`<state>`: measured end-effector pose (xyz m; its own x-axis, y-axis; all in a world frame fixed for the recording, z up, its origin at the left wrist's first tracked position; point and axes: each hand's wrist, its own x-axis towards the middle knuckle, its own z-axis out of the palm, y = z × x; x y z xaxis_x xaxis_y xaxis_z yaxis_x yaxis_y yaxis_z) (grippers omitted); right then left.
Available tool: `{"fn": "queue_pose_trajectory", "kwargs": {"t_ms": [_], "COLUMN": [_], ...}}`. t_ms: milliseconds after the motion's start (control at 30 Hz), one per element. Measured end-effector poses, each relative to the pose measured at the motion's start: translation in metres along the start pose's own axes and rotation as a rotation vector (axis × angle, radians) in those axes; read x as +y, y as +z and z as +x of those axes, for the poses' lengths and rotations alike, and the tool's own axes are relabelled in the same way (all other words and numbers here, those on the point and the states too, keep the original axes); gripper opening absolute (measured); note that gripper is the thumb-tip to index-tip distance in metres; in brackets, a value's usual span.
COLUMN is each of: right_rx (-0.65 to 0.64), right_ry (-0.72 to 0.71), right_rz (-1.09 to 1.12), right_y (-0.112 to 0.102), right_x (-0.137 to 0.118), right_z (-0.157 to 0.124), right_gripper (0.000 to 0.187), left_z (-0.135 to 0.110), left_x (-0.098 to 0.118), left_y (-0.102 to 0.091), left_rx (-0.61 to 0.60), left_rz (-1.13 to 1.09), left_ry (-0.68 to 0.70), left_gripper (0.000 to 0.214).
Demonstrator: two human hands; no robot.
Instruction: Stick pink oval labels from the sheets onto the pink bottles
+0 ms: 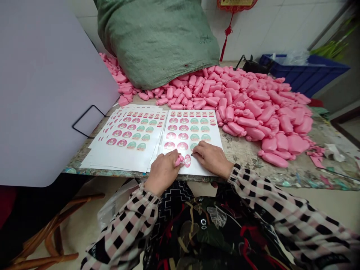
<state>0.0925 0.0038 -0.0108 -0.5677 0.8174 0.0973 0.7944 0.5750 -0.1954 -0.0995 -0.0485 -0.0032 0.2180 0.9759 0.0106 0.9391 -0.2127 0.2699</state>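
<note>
My left hand [165, 167] is closed around a small pink plastic bottle [179, 160], most of it hidden by the fingers. It rests at the near edge of a white sticker sheet [201, 171]. Just right of the bottle lies a pink oval sticker [187, 161]. My right hand [211, 157] is on the sheet beside that sticker, with thumb and finger pinched together. A tiny dark tip shows at those fingertips, too small to name. Rows of pink and green round stickers [194, 128] are printed on the sheet above my hands.
A heap of pink bottles [253, 107] covers the table's back and right. A green sack [160, 41] stands behind it. More sticker sheets [126, 161] are stacked at left, beside a large pale panel [56, 93]. A blue crate [309, 75] sits at the back right.
</note>
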Motion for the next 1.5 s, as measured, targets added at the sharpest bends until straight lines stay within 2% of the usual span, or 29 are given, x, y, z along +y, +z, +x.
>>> {"fn": "queue_pose_trajectory", "kwargs": {"t_ms": [200,400,667,833,1233,1500], "right_rx": [-0.035,-0.032,0.073,0.080,0.069,0.096], "right_ry": [-0.058,-0.051,0.136,0.171,0.323,0.324], "right_rz": [0.022,0.124,0.220,0.232,0.165,0.144], "right_y": [-0.005,0.000,0.017,0.017,0.016,0.018], "right_x": [0.003,0.003,-0.022,-0.033,-0.034,-0.026], "right_z": [0.000,-0.008,-0.034,-0.041,-0.028,-0.007], "right_gripper": [0.023,0.021,0.020,0.019,0.019,0.021], "left_z": [0.000,-0.001,-0.003,-0.004,-0.006,-0.004], "left_x": [-0.003,0.000,0.004,0.005,0.003,0.001], "left_y": [0.002,0.000,-0.002,-0.003,-0.001,-0.001], "left_rx": [0.008,0.004,-0.034,-0.038,-0.013,-0.009], "left_rz": [-0.019,-0.006,-0.007,0.015,0.019,0.057], "left_ry": [0.032,0.028,-0.013,-0.012,0.011,0.055], "left_gripper": [0.019,0.021,0.024,0.024,0.024,0.029]}}
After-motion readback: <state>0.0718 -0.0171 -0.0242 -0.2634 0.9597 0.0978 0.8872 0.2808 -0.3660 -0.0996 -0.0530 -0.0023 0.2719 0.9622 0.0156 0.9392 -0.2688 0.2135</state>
